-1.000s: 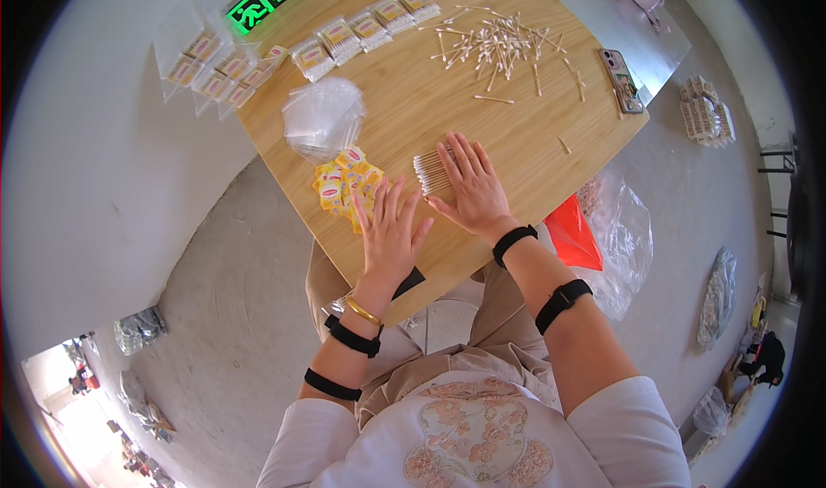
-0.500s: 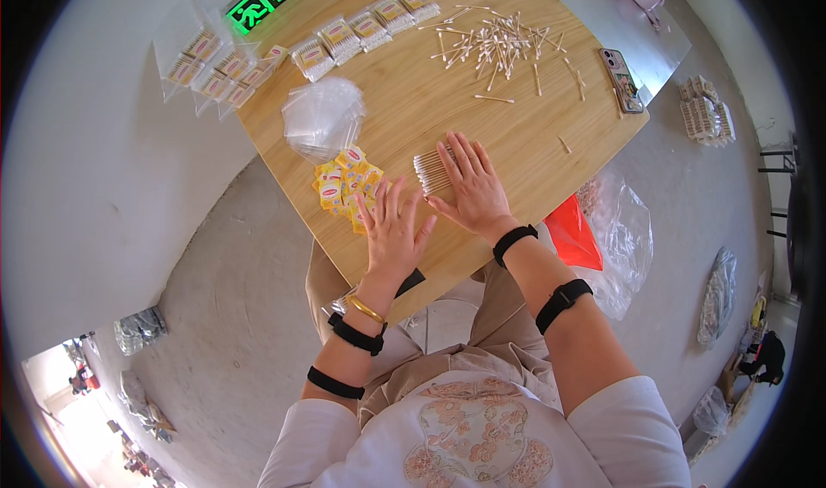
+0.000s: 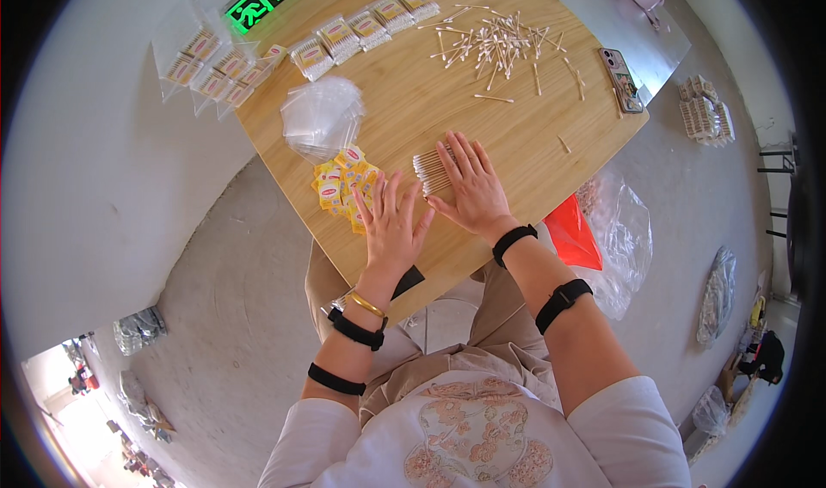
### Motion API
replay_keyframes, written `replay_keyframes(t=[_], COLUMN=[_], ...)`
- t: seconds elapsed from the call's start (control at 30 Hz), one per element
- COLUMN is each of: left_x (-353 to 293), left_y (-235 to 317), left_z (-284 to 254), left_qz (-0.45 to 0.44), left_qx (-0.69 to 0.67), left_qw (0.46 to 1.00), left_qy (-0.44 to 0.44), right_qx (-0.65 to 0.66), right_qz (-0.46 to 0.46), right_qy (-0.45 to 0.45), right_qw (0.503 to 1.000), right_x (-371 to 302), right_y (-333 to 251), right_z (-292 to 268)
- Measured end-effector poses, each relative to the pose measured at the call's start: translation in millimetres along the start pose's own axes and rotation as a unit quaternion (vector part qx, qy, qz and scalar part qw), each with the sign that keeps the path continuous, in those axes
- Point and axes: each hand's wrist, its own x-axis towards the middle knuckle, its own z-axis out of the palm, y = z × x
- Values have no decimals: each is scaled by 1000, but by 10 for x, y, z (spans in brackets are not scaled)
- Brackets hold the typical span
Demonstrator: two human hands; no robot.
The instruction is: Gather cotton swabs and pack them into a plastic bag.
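A neat side-by-side row of cotton swabs (image 3: 428, 174) lies on the wooden table, partly hidden under my right hand (image 3: 475, 189). That hand rests flat over the swabs' right part, fingers stretched out and slightly apart. Just left of the row, my left hand (image 3: 391, 232) is spread open with nothing in it. Its fingertips are beside a loose pile of small yellow-and-white cards (image 3: 332, 184), overlapping the pile's right edge in the head view. Beyond the cards sits a fanned stack of clear plastic bags (image 3: 321, 116).
Loose cotton swabs (image 3: 499, 45) are heaped at the far right of the table (image 3: 404, 101). Filled swab packs (image 3: 367, 30) line the far left edge, near more bagged packs (image 3: 215, 67). A phone (image 3: 621, 79) lies by the right edge. A red-and-clear plastic bag (image 3: 578, 234) hangs beside it.
My left hand has shifted very slightly away from me, its fingers still spread. My right hand stays in place over the swab row.
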Motion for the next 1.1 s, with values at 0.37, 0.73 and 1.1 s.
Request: replay_keyframes(t=[0.37,0.73,1.1], left_x=[22,72,127], left_y=[5,0,12], left_z=[2,24,56], left_qz=[3,2,-6], left_qx=[4,14,17], left_qw=[1000,1000,999], left_qy=[2,16,28], right_qx=[-3,-3,-1], right_qz=[-2,-3,0], right_qy=[2,-4,-8], right_qw=[1000,1000,1000], right_x=[0,2,1], right_y=[7,9,11], right_z=[5,4,8])
